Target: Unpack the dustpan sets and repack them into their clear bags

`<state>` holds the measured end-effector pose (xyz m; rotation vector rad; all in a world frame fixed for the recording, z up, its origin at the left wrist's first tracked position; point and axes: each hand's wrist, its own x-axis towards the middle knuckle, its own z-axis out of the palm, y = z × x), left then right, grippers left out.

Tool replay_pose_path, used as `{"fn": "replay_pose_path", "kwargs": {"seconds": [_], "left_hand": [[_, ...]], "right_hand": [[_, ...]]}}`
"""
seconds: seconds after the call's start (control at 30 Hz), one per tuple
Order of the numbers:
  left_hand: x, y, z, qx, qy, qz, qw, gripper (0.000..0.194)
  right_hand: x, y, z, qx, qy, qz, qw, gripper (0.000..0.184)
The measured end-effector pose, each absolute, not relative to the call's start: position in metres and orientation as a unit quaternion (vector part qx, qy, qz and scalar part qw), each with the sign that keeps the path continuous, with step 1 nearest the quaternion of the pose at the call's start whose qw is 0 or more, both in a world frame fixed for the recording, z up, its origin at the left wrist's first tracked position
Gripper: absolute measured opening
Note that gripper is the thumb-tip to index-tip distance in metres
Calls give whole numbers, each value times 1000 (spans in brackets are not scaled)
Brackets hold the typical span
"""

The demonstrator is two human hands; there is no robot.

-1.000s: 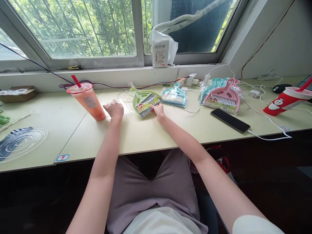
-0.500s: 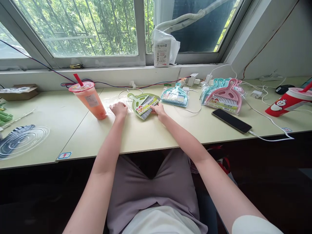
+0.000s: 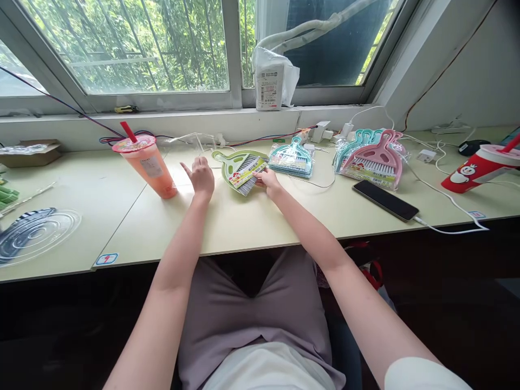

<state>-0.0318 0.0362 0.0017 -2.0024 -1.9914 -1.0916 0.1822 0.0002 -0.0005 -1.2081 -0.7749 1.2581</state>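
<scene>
"Fingers of the right hand (image 3: 268, 181), what are they doing?"

"Pinched closed on the right edge of the green dustpan-and-brush set (image 3: 244, 171)."

"Where's the set?"

"Straight ahead of the person, between the two hands, its handle pointing left. Whether it's lifted slightly off the table (image 3: 247, 230), I can't tell."

"And the left hand (image 3: 202, 177)?"

"Just left of the set, thumb stuck out and the other fingers bunched. Clear plastic (image 3: 198, 142) shows just beyond them; I can't tell if they touch it."

"What's around?"

"Near the left hand, a tilted-looking cup of orange drink (image 3: 148, 170). Just right of the set, a wrapped blue set (image 3: 291, 160); farther right, a pink dustpan (image 3: 377, 160) and a phone (image 3: 385, 200) on its white cable."
</scene>
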Motion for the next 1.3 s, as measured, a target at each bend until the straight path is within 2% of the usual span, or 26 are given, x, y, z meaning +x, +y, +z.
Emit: {"fn": "replay_pose_path", "kwargs": {"seconds": [0.27, 0.47, 0.67, 0.93, 1.17, 1.23, 1.3], "left_hand": [[-36, 38, 1, -704, -608, -364, 48, 41], [-36, 41, -2, -702, -578, -414, 51, 32], [-34, 45, -6, -724, -519, -453, 38, 29], [-29, 41, -3, -747, -448, -491, -7, 18], [-15, 26, 0, -802, -371, -467, -23, 14], [-12, 21, 2, -775, -376, -506, -31, 20], [-12, 20, 5, -690, -413, -594, -22, 41]], "right_hand": [[207, 7, 14, -515, -392, 530, 548, 25], [209, 8, 13, -533, -400, 509, 545, 27], [201, 15, 0, -548, -367, 444, 607, 23], [197, 17, -3, -480, -402, 531, 571, 34], [190, 18, -7, -469, -362, 531, 606, 27], [189, 16, -7, -462, -348, 530, 620, 26], [188, 14, -6, -451, -337, 533, 631, 24]]}}
